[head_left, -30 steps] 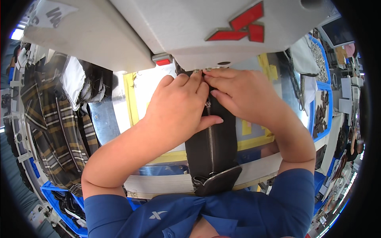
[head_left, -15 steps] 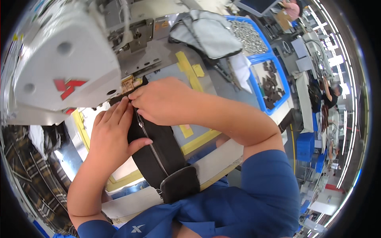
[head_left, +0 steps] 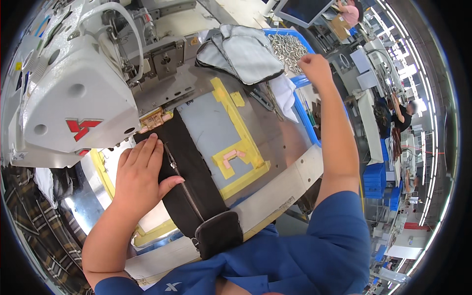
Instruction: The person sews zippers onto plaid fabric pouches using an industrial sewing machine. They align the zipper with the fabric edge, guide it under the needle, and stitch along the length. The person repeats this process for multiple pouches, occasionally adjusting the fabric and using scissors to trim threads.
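Note:
My left hand (head_left: pixel 139 172) lies flat on a black fabric bag piece (head_left: pixel 189 142), its fingers stretched toward the sewing machine head (head_left: pixel 69 103). A metal zipper (head_left: pixel 189 193) runs down the piece, just right of my left thumb, to a rounded black pouch end (head_left: pixel 219 235) close to my body. Off to the right, my right hand (head_left: pixel 316 69) is raised at the edge of a blue bin of small silver metal parts (head_left: pixel 287 46). Its fingers are curled together; whatever they hold, if anything, is too small to see.
Grey pouch pieces (head_left: pixel 250 54) are stacked beside the bin. A second blue bin (head_left: pixel 306 110) stands nearer, partly behind my right forearm. Yellow tape (head_left: pixel 236 115) marks the machine plate. Plaid cloth (head_left: pixel 44 221) hangs at the left, and a monitor (head_left: pixel 302 10) stands at the back.
My right hand has left the black fabric by the machine and moved right to the bin of metal parts. My left hand stays on the fabric.

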A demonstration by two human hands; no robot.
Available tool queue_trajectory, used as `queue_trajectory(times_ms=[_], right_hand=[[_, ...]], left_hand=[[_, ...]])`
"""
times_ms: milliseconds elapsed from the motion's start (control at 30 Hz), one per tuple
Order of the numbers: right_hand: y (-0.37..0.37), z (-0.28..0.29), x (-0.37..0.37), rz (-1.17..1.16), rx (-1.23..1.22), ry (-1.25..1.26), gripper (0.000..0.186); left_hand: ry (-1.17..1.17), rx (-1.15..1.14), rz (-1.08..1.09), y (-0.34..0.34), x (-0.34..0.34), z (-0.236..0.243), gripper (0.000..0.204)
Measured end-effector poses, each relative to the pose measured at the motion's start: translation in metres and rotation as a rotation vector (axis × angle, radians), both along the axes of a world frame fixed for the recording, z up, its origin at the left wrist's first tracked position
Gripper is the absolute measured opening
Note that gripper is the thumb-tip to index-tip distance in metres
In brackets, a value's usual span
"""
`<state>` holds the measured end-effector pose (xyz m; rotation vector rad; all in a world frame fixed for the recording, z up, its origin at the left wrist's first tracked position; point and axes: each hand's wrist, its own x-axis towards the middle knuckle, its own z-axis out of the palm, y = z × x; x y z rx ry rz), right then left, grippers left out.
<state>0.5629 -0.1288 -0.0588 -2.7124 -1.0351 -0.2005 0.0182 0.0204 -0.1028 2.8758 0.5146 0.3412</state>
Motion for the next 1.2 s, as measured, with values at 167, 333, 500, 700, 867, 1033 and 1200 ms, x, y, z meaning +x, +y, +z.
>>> queue_trajectory(times_ms=[167,333,500,700,867,1033,1200], right_hand=[[-0.003,-0.033,0.031,-0.062,-0.138,0.054,0.022],[0.003,-0.033,0.029,-0.013,-0.089,-0.116,0.022],[0.035,0.019,-0.056,0.194,0.382,0.270,0.011],[0.074,0.042,-0.220,0.662,0.367,0.907,0.010],[0.107,0.016,-0.292,0.990,0.100,0.822,0.015],[0.109,-0.014,-0.292,1.176,0.115,0.616,0.017],[0.098,-0.021,-0.306,0.969,0.181,0.791,0.015]], left_hand=[[-0.030,0.028,-0.009,0.002,-0.002,0.001,0.088],[-0.050,0.056,-0.023,0.002,0.001,0.003,0.083],[-0.106,0.037,-0.041,0.001,-0.004,-0.001,0.071],[-0.164,0.003,-0.102,0.000,-0.005,0.000,0.053],[-0.178,-0.017,-0.086,-0.002,-0.008,-0.004,0.056],[-0.178,-0.079,-0.062,0.001,-0.008,-0.005,0.061],[-0.170,-0.094,-0.043,0.003,-0.008,-0.005,0.068]])
